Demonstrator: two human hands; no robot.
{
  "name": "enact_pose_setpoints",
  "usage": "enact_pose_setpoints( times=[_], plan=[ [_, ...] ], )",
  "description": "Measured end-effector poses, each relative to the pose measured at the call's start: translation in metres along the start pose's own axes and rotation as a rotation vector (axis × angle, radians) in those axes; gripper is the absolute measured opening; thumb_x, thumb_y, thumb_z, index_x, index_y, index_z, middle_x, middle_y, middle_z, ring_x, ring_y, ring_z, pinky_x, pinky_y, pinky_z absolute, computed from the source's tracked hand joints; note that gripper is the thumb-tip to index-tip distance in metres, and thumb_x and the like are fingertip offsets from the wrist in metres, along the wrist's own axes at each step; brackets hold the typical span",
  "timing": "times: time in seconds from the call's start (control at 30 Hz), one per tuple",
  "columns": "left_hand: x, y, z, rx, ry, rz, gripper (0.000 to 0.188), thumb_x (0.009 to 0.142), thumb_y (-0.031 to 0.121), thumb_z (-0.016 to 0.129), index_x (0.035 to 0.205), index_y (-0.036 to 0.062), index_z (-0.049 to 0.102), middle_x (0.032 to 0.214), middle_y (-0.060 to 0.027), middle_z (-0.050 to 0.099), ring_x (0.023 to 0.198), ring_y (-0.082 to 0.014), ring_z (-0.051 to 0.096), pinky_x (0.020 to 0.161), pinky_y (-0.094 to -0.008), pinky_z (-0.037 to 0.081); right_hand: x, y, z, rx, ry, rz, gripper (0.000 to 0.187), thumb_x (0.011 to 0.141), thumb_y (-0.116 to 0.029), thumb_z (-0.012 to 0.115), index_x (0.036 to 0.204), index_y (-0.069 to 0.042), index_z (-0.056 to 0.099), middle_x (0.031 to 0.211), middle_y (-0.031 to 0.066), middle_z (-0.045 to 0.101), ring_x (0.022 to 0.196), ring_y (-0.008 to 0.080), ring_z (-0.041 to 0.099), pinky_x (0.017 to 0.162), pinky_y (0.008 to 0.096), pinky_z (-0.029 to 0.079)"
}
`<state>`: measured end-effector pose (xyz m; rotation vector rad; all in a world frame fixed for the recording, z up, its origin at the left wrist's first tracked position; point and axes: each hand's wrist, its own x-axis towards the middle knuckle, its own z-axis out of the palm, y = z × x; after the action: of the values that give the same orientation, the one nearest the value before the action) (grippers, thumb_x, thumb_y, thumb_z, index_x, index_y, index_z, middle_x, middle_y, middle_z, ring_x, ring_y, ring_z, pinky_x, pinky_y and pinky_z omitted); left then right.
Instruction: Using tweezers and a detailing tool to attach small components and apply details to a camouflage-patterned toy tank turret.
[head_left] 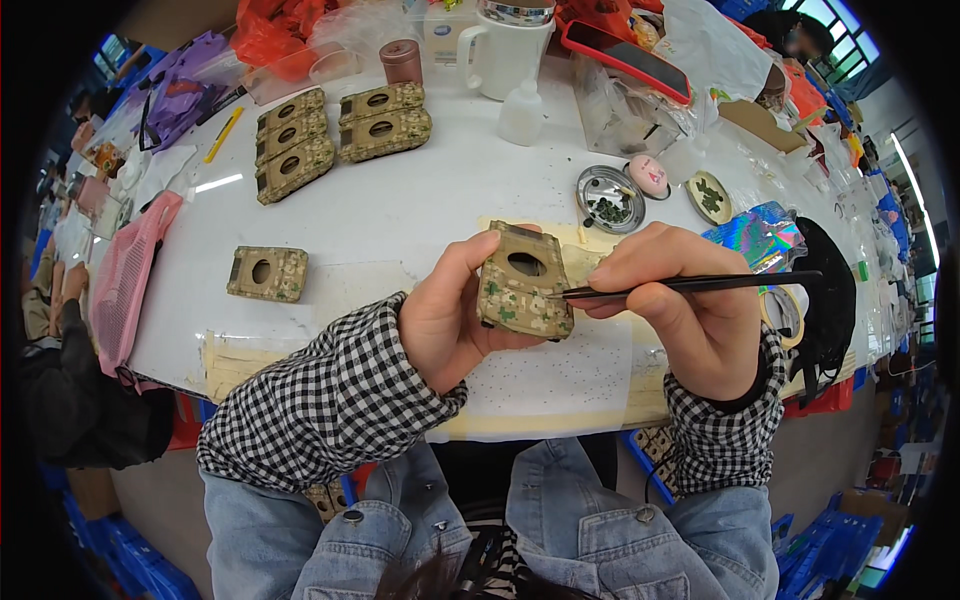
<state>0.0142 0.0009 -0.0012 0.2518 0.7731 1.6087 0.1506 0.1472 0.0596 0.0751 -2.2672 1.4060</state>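
I had L hand (440,325) gripping a camo case (510,305) over the desk (390,215) & R hand (700,320) pinching blk tweezers (715,282), tips at its face.

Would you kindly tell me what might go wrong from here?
The black tweezers reach the camouflage case, so a slip might scratch it. The case is held above the table, so it could drop if the left grip loosens. Small green pieces in the open dish might scatter if bumped.
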Motion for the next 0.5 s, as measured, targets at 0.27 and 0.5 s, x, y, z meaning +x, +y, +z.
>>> enact_pose_setpoints(
  times=[0.27,0.5],
  plan=[
    [-0.0003,0.0001,-0.0002,0.000,-0.006,0.002,0.048,0.092,0.041,0.032,0.123,0.0070,0.046,0.111,-0.0115,0.058,0.097,-0.0233,0.058,0.086,-0.0401,0.047,0.0006,-0.0001,-0.0009,0.013,-0.008,-0.011,0.016,0.084,-0.014,0.062,0.088,0.002,0.062,0.077,0.0090,0.061,0.070,0.0165,0.058,0.062,0.0256,0.044],
    [0.0000,0.0002,0.0000,-0.006,-0.010,-0.001,0.048,0.092,0.040,0.032,0.123,0.0069,0.046,0.112,-0.0113,0.058,0.099,-0.0231,0.058,0.087,-0.0408,0.047,-0.0003,-0.0004,-0.0002,0.033,0.003,0.011,0.016,0.084,-0.014,0.062,0.088,0.001,0.062,0.078,0.0087,0.061,0.070,0.0160,0.058,0.062,0.0256,0.044]
  ],
)
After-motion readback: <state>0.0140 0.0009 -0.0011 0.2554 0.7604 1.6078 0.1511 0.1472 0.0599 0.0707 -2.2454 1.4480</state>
